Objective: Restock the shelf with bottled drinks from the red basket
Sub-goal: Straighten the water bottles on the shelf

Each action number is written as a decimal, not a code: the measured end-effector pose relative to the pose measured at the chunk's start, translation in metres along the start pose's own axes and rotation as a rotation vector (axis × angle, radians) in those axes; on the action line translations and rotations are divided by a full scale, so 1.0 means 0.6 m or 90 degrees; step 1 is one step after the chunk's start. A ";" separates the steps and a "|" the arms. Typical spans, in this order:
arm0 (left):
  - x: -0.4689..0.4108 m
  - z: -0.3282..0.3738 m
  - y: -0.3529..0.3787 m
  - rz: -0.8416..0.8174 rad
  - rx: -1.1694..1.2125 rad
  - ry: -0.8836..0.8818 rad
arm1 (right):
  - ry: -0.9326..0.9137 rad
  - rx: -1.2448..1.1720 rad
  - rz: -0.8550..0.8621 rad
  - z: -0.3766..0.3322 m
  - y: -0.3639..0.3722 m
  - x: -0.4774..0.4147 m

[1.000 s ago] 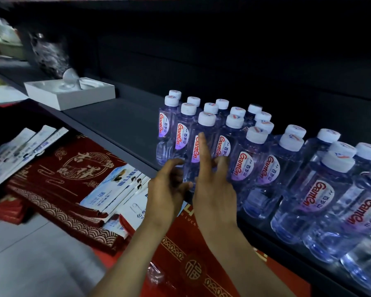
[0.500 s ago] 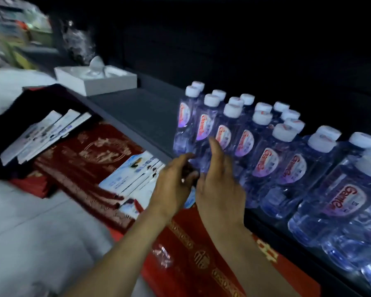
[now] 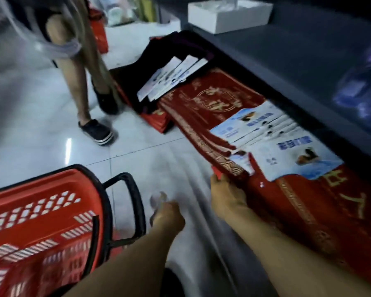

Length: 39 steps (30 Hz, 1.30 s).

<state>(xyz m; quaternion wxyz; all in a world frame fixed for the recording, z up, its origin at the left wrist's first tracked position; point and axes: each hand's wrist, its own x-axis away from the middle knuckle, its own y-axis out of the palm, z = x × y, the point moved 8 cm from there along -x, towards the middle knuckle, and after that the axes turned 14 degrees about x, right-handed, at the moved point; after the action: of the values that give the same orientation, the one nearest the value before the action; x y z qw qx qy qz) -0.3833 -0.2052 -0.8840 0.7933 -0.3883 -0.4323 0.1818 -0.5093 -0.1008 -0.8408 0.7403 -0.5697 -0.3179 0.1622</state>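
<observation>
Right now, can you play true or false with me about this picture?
1. The red plastic basket is at the lower left. True.
2. The white open box sits on the floor. False: it sits on the dark grey shelf.
3. Another person's dark slip-on shoes are on the pale tiled floor. True.
4. The right hand is up on the top shelf. False: the right hand is low, at the edge of the red and gold patterned mat.
5. The left hand is near the basket's black handle. True.
</observation>
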 end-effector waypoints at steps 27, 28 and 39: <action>-0.175 -0.144 0.099 0.067 0.655 -0.068 | -0.185 -0.369 -0.170 -0.179 0.218 -0.149; -0.170 -0.128 0.098 0.025 0.665 -0.029 | -0.161 -0.376 -0.164 -0.154 0.206 -0.138; 0.081 0.131 -0.083 -0.260 0.750 0.303 | 0.015 -0.589 0.063 0.099 -0.026 0.096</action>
<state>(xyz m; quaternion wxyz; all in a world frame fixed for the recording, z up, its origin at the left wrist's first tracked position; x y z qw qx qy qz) -0.4238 -0.1703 -0.7934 0.9650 0.1703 -0.1391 0.1429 -0.5073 -0.0270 -0.8011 0.4036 -0.8563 -0.3207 0.0324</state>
